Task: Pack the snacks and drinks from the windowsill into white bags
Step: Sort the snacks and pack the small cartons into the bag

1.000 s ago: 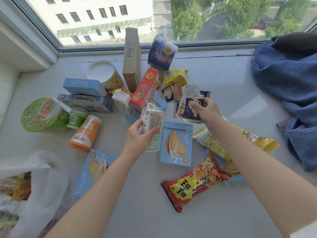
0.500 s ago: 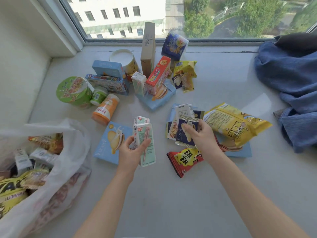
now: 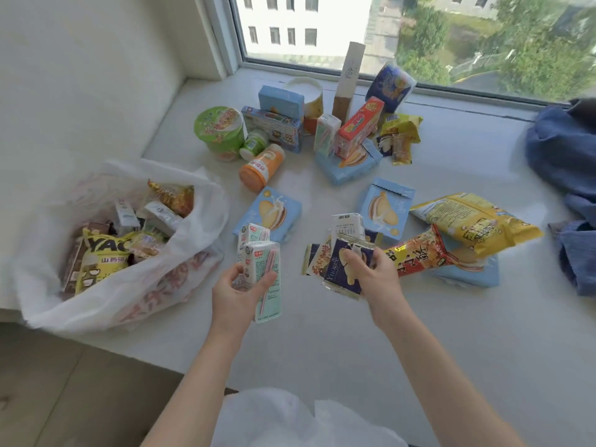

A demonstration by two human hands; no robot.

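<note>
Both handfuls have been pulled back off the windowsill (image 3: pixel 322 350); milk cartons (image 3: pixel 262 279) are gripped in left hand (image 3: pixel 237 290) fingers, dark packets (image 3: pixel 346 269) pinched by right hand (image 3: pixel 375 272); white bag (image 3: pixel 180 272) sits just left, so drop-off looks next.

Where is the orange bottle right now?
The orange bottle lies on its side on the windowsill, left of middle in the head view, just in front of the green noodle cup and behind the white bag.
</note>
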